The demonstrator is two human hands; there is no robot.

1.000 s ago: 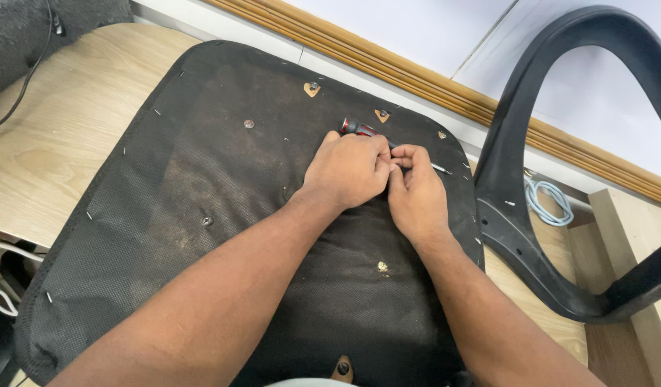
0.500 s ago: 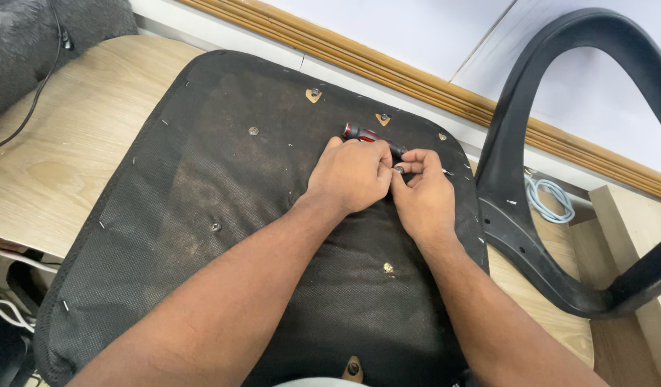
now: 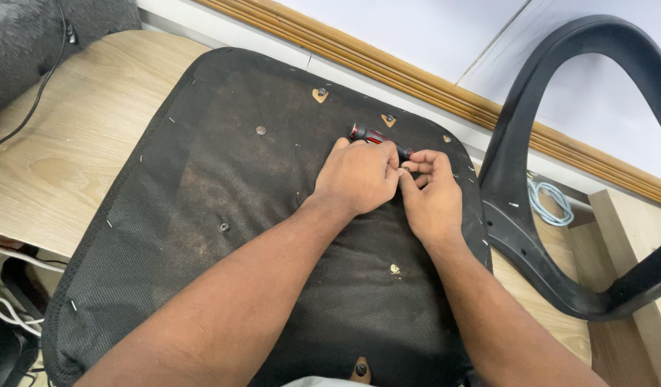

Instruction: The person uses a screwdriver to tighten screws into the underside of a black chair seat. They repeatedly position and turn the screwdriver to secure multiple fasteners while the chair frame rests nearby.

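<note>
seat cushion (image 3: pixel 223 215) lies underside-up on our counter (image 3: pixel 65 165), so its stapled fabric faces us | left hand (image 3: pixel 359 175) curled tight round the red-and-black screwdriver (image 3: pixel 370 135), tip hidden | right hand (image 3: pixel 431 197) fingers pinched together beside it, on what we cannot tell | black chair frame (image 3: pixel 517 208) beyond, right

surface (image 3: pixel 51 172): pale wood, my landmark | black curved chair frame (image 3: pixel 520 143): on its right end | light blue cable coil (image 3: pixel 551 203): inside that frame's loop, on the surface | grey fuzzy fabric (image 3: pixel 22 43): beyond its far-left corner | white cables (image 3: pixel 8 312): below its near-left edge | wooden moulding (image 3: pixel 416 75): along its far side
</note>
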